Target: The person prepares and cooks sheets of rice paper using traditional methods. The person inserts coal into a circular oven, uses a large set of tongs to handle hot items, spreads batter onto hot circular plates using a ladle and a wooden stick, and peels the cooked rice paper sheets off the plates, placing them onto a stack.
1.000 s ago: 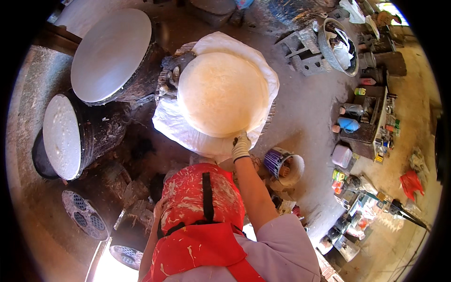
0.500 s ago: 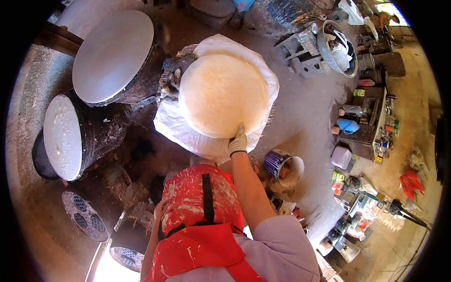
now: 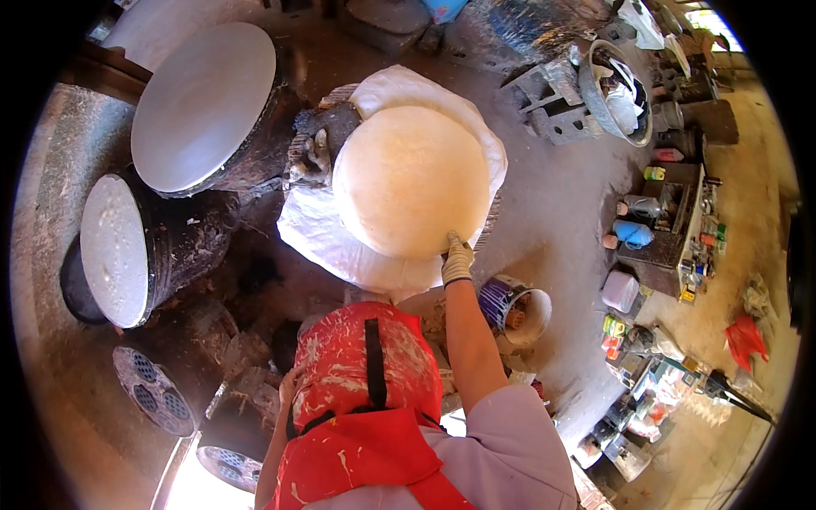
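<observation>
A large, round, cream-coloured pancake-like sheet (image 3: 412, 178) lies on white cloth or plastic (image 3: 319, 238) over a ribbed round support. My right hand (image 3: 457, 259), in a pale knitted glove, is closed at the sheet's near right rim, with the fingertips on its edge. Bare and low on the left, my left hand (image 3: 291, 380) rests against the side of my splashed red apron (image 3: 344, 348). Its fingers lie along the cloth, partly hidden. Beside the sheet's left edge lies a dark, crumpled glove (image 3: 319, 153).
Two drum-shaped stoves with round tops stand left: a smooth grey plate (image 3: 204, 106) and a white, bubbly one (image 3: 115, 251). A purple-and-white bucket (image 3: 518, 310) sits right of my forearm. Farther right are a metal basin (image 3: 608, 93) and a cluttered bench (image 3: 671, 221).
My right hand has shifted right along the near rim of the sheet. The sheet has moved slightly right and nearer on the white covering. My left hand stays in place.
</observation>
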The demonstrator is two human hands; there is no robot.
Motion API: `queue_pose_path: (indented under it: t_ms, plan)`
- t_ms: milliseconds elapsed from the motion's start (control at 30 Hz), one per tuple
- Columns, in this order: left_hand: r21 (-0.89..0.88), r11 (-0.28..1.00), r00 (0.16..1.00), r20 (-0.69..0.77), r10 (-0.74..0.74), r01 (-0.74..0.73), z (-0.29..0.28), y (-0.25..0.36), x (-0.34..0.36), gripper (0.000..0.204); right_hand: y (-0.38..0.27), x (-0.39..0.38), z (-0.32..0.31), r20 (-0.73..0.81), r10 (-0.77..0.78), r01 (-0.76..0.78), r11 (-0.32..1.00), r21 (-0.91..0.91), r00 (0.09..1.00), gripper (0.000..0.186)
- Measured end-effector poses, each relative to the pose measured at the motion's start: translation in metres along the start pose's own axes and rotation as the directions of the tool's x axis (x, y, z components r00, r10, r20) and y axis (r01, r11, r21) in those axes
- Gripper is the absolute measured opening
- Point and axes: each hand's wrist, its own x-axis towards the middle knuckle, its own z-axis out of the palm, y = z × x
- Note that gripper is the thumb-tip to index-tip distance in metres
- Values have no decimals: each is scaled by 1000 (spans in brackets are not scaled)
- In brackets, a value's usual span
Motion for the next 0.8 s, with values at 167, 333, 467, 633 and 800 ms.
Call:
queue_pose_path:
  t_ms: [167,333,467,633,800]
  plan:
    - [7,1000,1000,-22,-6,7,9,13,3,31,16,10,-8,112,137,-137,991,-7,984,25]
    - [-20,1000,998,-58,-16,14,28,20,6,32,18,13,-11,159,276,-291,954,77,948,30]
    - [-274,955,968,-189,-167,111,65,12,-8,31,-14,-13,-9,-172,-227,118,867,-485,959,45]
    - [-175,964,931,-273,-242,200,104,30,-22,32,-39,-80,60,504,-699,850,312,-424,508,62]
    - [-333,907,768,-499,-401,257,108,89,-45,30,-8,-156,223,955,-268,856,-516,-30,-128,70]
